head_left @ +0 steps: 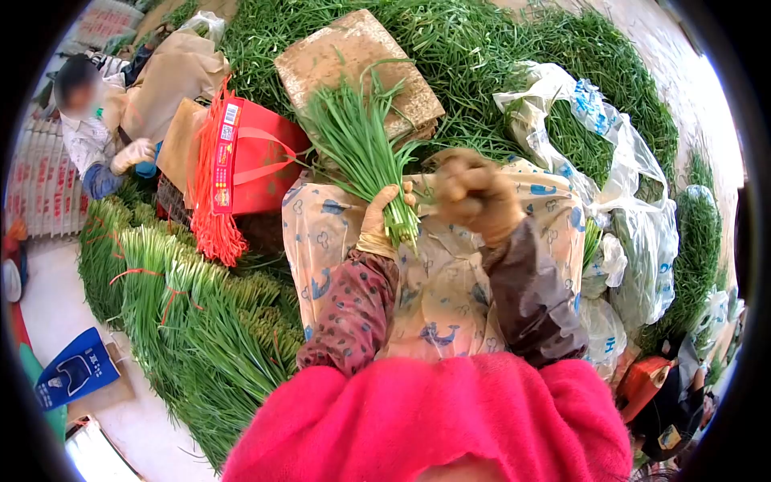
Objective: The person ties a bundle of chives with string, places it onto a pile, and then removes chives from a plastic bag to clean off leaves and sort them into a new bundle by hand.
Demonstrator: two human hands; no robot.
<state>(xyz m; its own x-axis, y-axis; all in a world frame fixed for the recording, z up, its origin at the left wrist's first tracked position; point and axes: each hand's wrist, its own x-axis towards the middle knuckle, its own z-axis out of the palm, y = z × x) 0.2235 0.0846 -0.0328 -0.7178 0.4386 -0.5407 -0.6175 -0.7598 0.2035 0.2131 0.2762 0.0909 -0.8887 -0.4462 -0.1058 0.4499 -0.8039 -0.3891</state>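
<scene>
My left hand (387, 213), in a pale glove, is closed around the lower stems of a bunch of green leafy stalks (349, 132). The leaves fan up and left over a worn board (345, 48); the pale cut ends point down toward me. Just right of the bunch, apart from it, is my right hand (474, 193) in a brown glove. It is smeared by motion, so its fingers and anything in them are hidden. Under both hands lies a patterned cloth (438, 309) over my lap.
A red box (269, 153) with red ties (215, 233) stands left of the board. Tied bundles (193, 297) lie at lower left. Loose greens (474, 48) are heaped behind; plastic bags (642, 241) are at right. Another person (84, 128) sits at upper left.
</scene>
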